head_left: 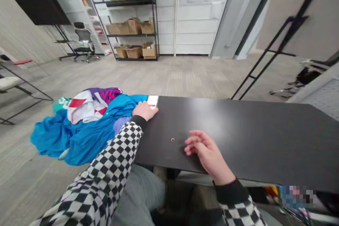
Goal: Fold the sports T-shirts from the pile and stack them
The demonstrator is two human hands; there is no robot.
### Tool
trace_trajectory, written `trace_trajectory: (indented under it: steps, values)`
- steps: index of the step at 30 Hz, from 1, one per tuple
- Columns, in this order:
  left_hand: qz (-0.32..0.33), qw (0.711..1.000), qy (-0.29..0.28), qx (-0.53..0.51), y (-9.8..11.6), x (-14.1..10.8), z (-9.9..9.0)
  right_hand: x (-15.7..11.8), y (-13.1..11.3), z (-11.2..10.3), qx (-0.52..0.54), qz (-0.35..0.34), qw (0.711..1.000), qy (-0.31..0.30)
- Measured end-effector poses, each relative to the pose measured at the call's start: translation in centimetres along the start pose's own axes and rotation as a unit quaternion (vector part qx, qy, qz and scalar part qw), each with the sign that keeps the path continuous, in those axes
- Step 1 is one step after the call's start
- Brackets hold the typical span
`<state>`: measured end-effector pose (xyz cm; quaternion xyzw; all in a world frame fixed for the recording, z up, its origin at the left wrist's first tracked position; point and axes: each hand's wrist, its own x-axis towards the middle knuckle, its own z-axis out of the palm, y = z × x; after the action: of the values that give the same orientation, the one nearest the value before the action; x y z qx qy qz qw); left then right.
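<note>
My left hand (144, 110) reaches to the far left part of the dark table. It grips a phone (153, 101) with a lit white screen and a red mark; the fingers lie along its left side and the thumb by its lower right corner. Just left of that hand is a heap of clothes: blue cloth (88, 139), a white and red garment (82, 107) and a purple and pink one (112, 95). My right hand (205, 150) hovers over the near middle of the table, holding nothing, its fingers loosely curled and apart.
The black tabletop (251, 134) stretches to the right, with a small hole (172, 140) near its middle. Beyond it, a shelf rack (129, 35) holds cardboard boxes. A black metal stand (267, 56) rises behind the right side. Miscellaneous items (293, 197) lie below the near right edge.
</note>
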<state>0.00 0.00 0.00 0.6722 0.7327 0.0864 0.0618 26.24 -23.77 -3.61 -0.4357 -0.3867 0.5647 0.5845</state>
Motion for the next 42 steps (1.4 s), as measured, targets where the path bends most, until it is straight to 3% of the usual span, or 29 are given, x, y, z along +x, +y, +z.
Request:
trace_trajectory:
  steps: [5, 8, 11, 14, 19, 22, 26, 29, 32, 33, 38, 42]
  values:
    - [-0.010, 1.000, 0.008, 0.006, -0.4, -0.6, -0.2, -0.1, -0.2, 0.1, 0.004, 0.001, 1.000, -0.002]
    - [0.016, 1.000, 0.021, 0.007, -0.7, -1.7, -0.7, -0.2, -0.2, 0.1, 0.006, -0.001, 1.000, -0.004]
    - [0.092, 0.993, 0.070, -0.013, -1.3, -3.5, -2.3, -0.3, -0.2, 0.1, 0.011, -0.005, 1.000, -0.007]
    - [0.140, 0.980, 0.139, -0.020, -2.6, -4.8, -5.1, -0.3, -0.2, 0.1, 0.014, -0.007, 1.000, -0.009]
    - [0.047, 0.969, 0.239, 0.050, -6.7, -5.4, -9.6, -0.4, -0.5, 0.3, 0.010, -0.001, 1.000, -0.008]
    - [-0.005, 0.972, 0.226, 0.064, -9.3, -6.4, -11.0, -0.5, -0.5, 0.2, 0.014, 0.000, 1.000, -0.006]
    - [-0.015, 0.979, 0.196, 0.060, -11.3, -9.4, -12.3, -0.4, -0.3, 0.1, 0.011, 0.006, 1.000, -0.010]
    - [-0.032, 0.966, 0.251, 0.062, -12.7, -11.7, -13.2, -0.2, -0.2, 0.0, 0.007, 0.012, 1.000, -0.006]
    - [-0.045, 0.942, 0.330, 0.049, -14.5, -12.3, -12.8, 0.0, -0.4, 0.1, -0.001, 0.020, 1.000, 0.001]
    - [-0.043, 0.944, 0.324, 0.044, -15.1, -12.0, -12.3, 0.0, -0.6, 0.2, -0.005, 0.023, 1.000, 0.002]
    - [-0.070, 0.981, 0.174, 0.046, -16.6, -8.8, -8.7, -0.2, -1.2, 0.6, -0.015, 0.028, 0.999, 0.008]
    - [-0.066, 0.981, 0.179, 0.039, -16.9, -7.5, -8.1, -0.1, -1.0, 0.7, -0.009, 0.025, 1.000, 0.008]
